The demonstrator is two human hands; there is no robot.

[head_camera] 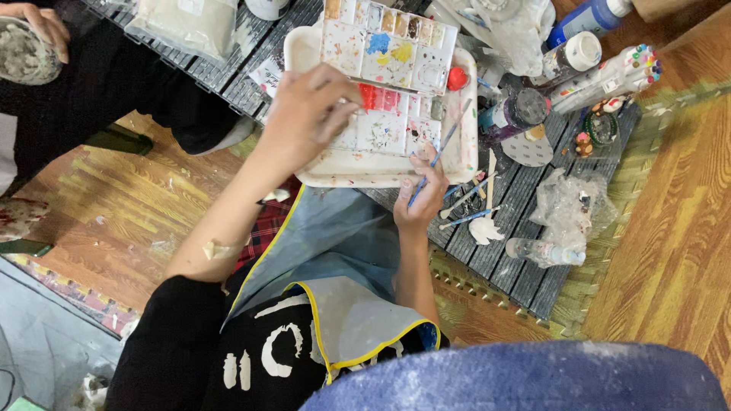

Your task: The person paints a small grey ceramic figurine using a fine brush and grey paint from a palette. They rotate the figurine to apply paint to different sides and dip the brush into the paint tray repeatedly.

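My left hand (304,114) lies on the near left part of a white paint palette (396,46), fingers curled down against its wells. The palette holds red, blue, yellow and brown paint and rests in a white tray (343,173) on a low grey slatted table (525,266). At the tray's near edge, my right hand (422,199) grips a thin blue paintbrush (443,143). Its tip points up over the wells. A blue-grey apron with yellow trim (335,243) covers my lap below both hands.
Right of the tray stand a purple jar (514,113), a white-capped bottle (582,53), a blue bottle (590,17) and a pack of markers (609,76). Spare brushes (468,217), crumpled plastic (567,205) and a small lying bottle (544,253) are nearer. Another person's hand (38,23) holds a speckled round object at top left.
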